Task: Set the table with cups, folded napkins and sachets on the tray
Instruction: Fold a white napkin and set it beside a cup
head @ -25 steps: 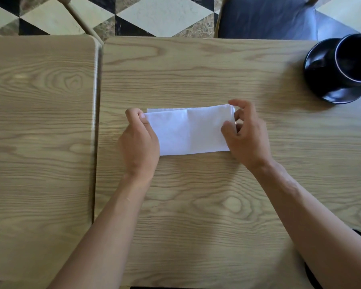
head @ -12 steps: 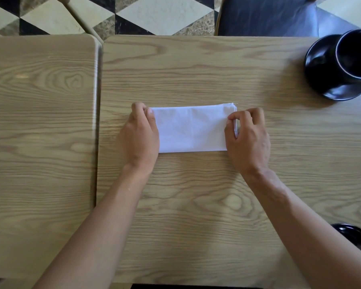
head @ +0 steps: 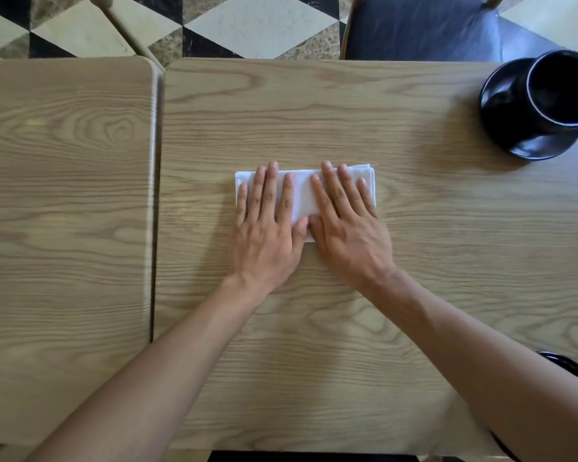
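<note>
Both hands lie flat, palms down and fingers spread, on a folded white napkin (head: 302,195) in the middle of the wooden table (head: 314,328). The left hand (head: 267,225) covers the napkin's left half, and the right hand (head: 347,228) covers its right half; their thumbs meet at the napkin's near edge. Neither hand grips anything; they only press on the cloth. The napkin's layered edges show at its far right corner. At the far right of the table stands a black cup (head: 561,90) on a black saucer (head: 514,128), well apart from the napkin. A second wooden table (head: 64,228) sits just beside on the left. Beyond the far edge are a dark chair seat (head: 424,28) and a chequered floor (head: 247,21).
</note>
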